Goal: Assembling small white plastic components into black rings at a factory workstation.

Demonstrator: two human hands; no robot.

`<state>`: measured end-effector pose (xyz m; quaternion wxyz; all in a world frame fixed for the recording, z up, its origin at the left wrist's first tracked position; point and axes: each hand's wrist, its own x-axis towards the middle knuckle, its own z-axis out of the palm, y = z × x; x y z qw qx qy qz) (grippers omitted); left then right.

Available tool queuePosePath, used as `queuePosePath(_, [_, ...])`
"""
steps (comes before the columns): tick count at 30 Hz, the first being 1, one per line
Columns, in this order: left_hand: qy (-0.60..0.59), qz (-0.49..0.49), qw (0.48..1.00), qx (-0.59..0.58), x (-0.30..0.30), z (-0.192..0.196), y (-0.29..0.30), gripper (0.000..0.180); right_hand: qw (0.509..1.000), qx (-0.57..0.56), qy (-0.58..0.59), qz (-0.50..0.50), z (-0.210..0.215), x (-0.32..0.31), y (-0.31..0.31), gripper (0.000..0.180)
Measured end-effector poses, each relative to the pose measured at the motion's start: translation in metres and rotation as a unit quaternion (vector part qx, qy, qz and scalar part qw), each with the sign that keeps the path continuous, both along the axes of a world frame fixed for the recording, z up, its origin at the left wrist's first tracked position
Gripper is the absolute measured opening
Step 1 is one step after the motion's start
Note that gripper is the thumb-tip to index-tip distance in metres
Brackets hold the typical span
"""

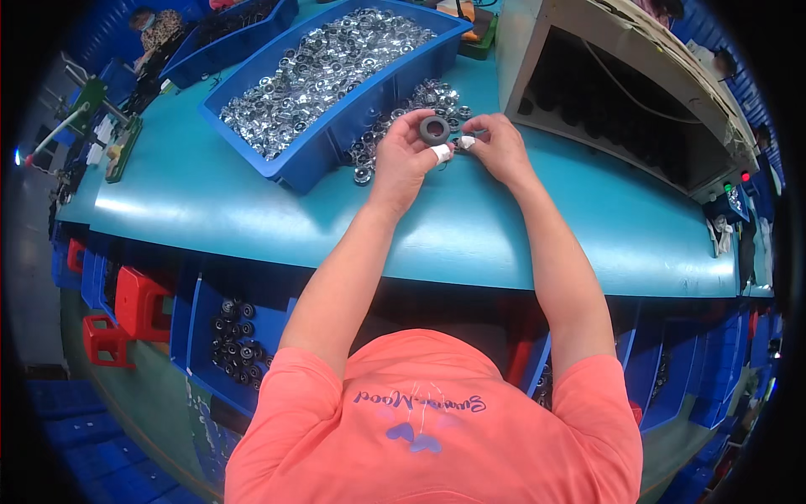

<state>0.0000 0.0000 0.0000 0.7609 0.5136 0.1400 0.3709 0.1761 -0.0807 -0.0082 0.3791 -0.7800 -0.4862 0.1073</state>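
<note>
Between the thumb and fingers of my left hand [405, 160] is a dark round part [435, 129] with a hole in its middle, its ring face tilted up. My right hand [500, 149] is just to the right of it, its thumb and fingers drawn together in a pinch. Whatever lies between those fingertips is too small to make out. White wrapping shows on both thumbs. Behind my hands, a loose pile of shiny, clear-and-silver round parts [437, 94] lies on the teal tabletop [470, 227].
A large blue bin [302, 160] full of similar shiny parts stands at the left. To the right is an open-fronted pale box [525, 50] with a dark inside. A green hand press [126, 147] sits far left. Below the table edge, a blue crate [197, 336] holds black round parts.
</note>
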Motion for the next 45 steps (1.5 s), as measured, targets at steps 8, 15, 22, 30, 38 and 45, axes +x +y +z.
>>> queuePosePath(8, [0.025, 0.036, 0.998, 0.046, 0.001, 0.001, -0.004, 0.055, 0.991, 0.135, 0.02, -0.002, 0.004, -0.007, -0.001, 0.023])
queuePosePath(15, [0.093, 0.073, 0.986, 0.114, 0.001, -0.003, -0.002, 0.054, 0.92, 0.06, 0.368, 0.119, 0.03, -0.022, -0.011, 0.03])
queuePosePath(22, [0.157, 0.084, 0.958, 0.226, 0.005, -0.019, 0.002, 0.051, 0.924, 0.067, 0.36, 0.114, 0.024, -0.017, -0.01, 0.031])
queuePosePath(30, [-0.081, -0.128, 0.977, -0.148, -0.008, -0.007, 0.014, 0.045, 0.821, 0.191, 0.519, 0.141, 0.04, -0.027, -0.012, 0.04])
queuePosePath(38, [-0.134, -0.182, 0.957, -0.182, -0.011, -0.008, 0.018, 0.051, 0.83, 0.247, 0.49, 0.098, 0.041, -0.03, -0.012, 0.04])
queuePosePath(45, [-0.133, -0.179, 0.956, -0.188, -0.01, -0.011, 0.018, 0.049, 0.858, 0.226, 0.447, 0.11, 0.035, -0.025, -0.012, 0.039])
